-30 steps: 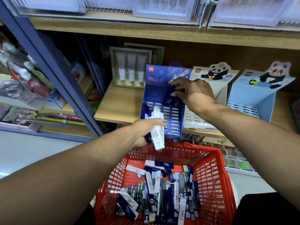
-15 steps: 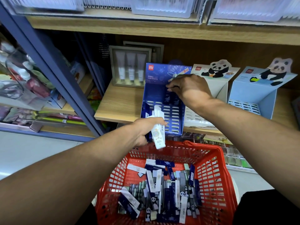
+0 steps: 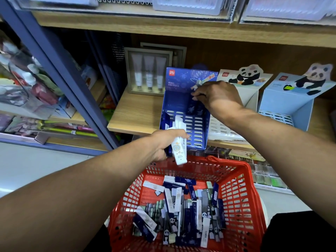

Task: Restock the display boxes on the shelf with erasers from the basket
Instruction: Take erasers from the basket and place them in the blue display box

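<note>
1. White and navy erasers (image 3: 183,208) heaped loose in red plastic basket (image 3: 241,193), low centre, just below shelf edge.
2. Small bundle of white erasers (image 3: 179,148) gripped in left hand (image 3: 163,144), fingers curled round it, held above basket's far rim and in front of blue display box (image 3: 183,117).
3. Blue box sits on wooden shelf (image 3: 138,111), slotted navy tray inside, most slots showing bare; a few navy erasers (image 3: 195,109) standing upright at back right of tray, a couple more at tray's left edge.
4. Right hand (image 3: 218,97) reaching into back of blue box, fingers (image 3: 197,94) bunched tog. at top of the upright navy erasers; whether pinching one or just touching, can't tell.
5. Just right of blue box: white panda display box (image 3: 241,82), its slotted tray partly hidden behind right forearm.
6. Further right: pale-blue panda display box (image 3: 291,99), slotted tray visible, well apart from basket.
7. Left of blue box, at shelf back: grey framed pack w/ three white tubes (image 3: 148,73), upright.
8. Above: upper wooden shelf w/ clear plastic packs (image 3: 189,4) along front.
9. Far left: blue metal upright (image 3: 60,70), blurred mixed goods on neighbouring rack behind it.
10. Below shelf, right of basket: rows of small green and grey packs (image 3: 263,177), too blurred to ID.
</note>
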The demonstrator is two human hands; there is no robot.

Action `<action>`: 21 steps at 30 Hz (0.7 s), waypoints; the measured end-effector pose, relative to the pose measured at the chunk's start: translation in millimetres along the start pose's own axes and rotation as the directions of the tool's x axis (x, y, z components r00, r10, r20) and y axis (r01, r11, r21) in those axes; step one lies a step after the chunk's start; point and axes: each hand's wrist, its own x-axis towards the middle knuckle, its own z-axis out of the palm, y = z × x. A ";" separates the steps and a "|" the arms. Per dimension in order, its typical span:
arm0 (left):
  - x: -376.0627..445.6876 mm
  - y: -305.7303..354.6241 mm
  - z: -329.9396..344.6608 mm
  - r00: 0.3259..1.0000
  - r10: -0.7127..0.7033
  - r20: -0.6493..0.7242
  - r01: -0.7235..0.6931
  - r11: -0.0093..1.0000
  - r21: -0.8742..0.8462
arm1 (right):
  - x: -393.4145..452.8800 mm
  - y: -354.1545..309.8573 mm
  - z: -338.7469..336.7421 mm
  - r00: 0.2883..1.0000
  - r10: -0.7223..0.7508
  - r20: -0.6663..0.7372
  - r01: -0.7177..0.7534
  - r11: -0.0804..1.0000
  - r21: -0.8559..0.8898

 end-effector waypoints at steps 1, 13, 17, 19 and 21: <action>-0.3 0.1 0.3 1.000 -0.001 0.001 0.001 1.000 0.002 | -0.1 0.1 2.1 1.000 -0.003 0.008 0.003 1.000 -0.004; -5.0 1.8 -1.2 1.000 0.010 0.016 -0.010 1.000 -0.001 | -2.6 1.0 8.8 0.986 0.065 0.150 -0.055 0.996 -0.074; -11.0 2.5 0.9 0.999 0.034 0.028 -0.034 0.999 -0.016 | -15.4 -12.5 2.1 0.996 0.059 0.071 -0.063 0.996 0.065; -14.9 4.1 4.1 0.997 0.071 0.041 -0.069 0.996 -0.050 | -20.8 -17.3 5.9 0.962 0.135 0.235 -0.196 0.946 0.260; -20.2 6.5 8.4 0.991 0.112 0.069 -0.105 0.990 -0.092 | -27.7 -19.4 9.6 0.894 0.166 0.416 -0.339 0.857 0.389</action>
